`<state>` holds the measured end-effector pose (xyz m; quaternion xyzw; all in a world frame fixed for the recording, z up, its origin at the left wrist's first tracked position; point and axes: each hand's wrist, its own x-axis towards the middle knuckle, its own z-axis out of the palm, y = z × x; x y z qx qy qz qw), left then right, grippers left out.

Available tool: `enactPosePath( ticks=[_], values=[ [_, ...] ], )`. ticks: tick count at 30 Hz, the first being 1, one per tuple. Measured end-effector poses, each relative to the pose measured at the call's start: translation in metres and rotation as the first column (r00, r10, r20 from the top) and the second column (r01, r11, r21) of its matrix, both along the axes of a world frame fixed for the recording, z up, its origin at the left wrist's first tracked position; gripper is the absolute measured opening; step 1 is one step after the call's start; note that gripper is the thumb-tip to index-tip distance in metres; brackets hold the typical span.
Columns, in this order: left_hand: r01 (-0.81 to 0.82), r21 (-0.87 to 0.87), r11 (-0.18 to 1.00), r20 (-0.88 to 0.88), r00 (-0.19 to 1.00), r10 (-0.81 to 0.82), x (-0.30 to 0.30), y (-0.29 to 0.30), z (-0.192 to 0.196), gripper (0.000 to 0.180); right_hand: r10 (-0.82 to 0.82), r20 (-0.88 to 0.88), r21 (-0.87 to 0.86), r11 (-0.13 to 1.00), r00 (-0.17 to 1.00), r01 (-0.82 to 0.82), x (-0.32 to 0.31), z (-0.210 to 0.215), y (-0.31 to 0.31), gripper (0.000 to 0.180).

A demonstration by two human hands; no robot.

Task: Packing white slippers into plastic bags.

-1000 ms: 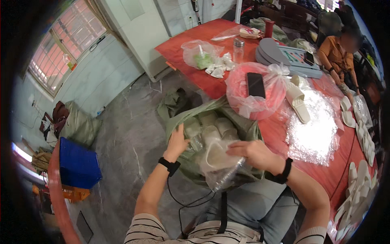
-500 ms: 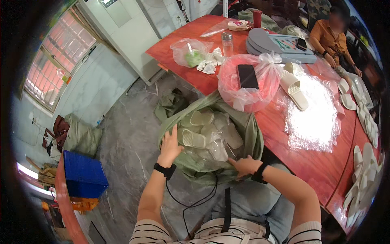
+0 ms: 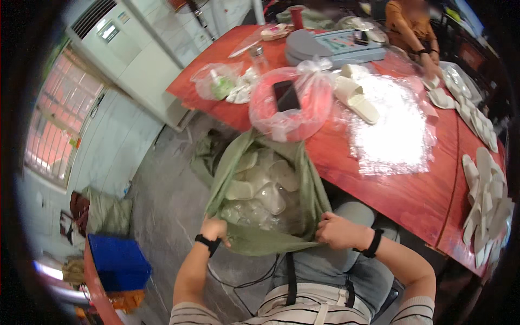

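A large green woven sack (image 3: 265, 242) stands with its mouth wide in front of me. Inside it lie several pale slippers (image 3: 240, 190), some wrapped in clear plastic bags (image 3: 249, 214). My left hand (image 3: 215, 227) is closed on the sack's rim at the near left. At the near right, my right hand (image 3: 340, 229) grips the rim with its fingers curled round the cloth. Between the two hands the sack's near edge is stretched. The lower part of the sack is hidden.
The red table (image 3: 401, 197) holds a pink plastic bag (image 3: 314, 114) with a phone (image 3: 286, 96), a stack of clear bags (image 3: 390, 130), cream slippers (image 3: 355, 100) and more slippers (image 3: 485, 195) at right. A blue bin (image 3: 119, 262) stands left. A person (image 3: 409, 27) sits across.
Both hands have moved to the sack's near rim and taken hold of it. The rim is now pulled toward me and spread. The view has shifted, and the other person reaches toward the slippers.
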<state>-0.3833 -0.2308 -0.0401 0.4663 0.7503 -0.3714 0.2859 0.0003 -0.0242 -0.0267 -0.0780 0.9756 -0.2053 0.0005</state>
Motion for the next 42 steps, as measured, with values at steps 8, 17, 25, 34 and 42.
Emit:
enactPosePath(
  ticks=[8,17,25,34,42],
  values=[
    [-0.026,0.437,0.899,0.444,0.876,-0.19,0.037,0.057,0.038,0.06,-0.158,-0.091,-0.06,0.986,0.983,0.153,0.019,0.0,-0.005,0.049],
    [0.032,0.87,0.492,0.443,0.386,-0.809,0.203,0.212,0.063,0.047,-0.756,0.118,-0.149,0.628,0.644,0.764,0.179,-0.001,0.02,0.052],
    [0.229,0.88,0.416,0.257,0.507,-0.823,0.297,0.333,0.013,0.086,-0.994,-0.015,-0.267,0.111,0.111,0.957,0.341,-0.015,-0.013,0.052],
    [0.245,0.796,0.554,0.295,0.643,-0.707,0.314,0.385,-0.031,0.092,-0.777,-0.218,-0.404,-0.479,-0.591,0.779,0.515,-0.024,0.019,0.054],
    [0.223,0.751,0.622,0.33,0.689,-0.645,0.298,0.381,-0.046,0.092,-0.699,-0.04,-0.913,-0.264,-0.714,0.31,0.565,0.044,0.124,0.058]
  ],
)
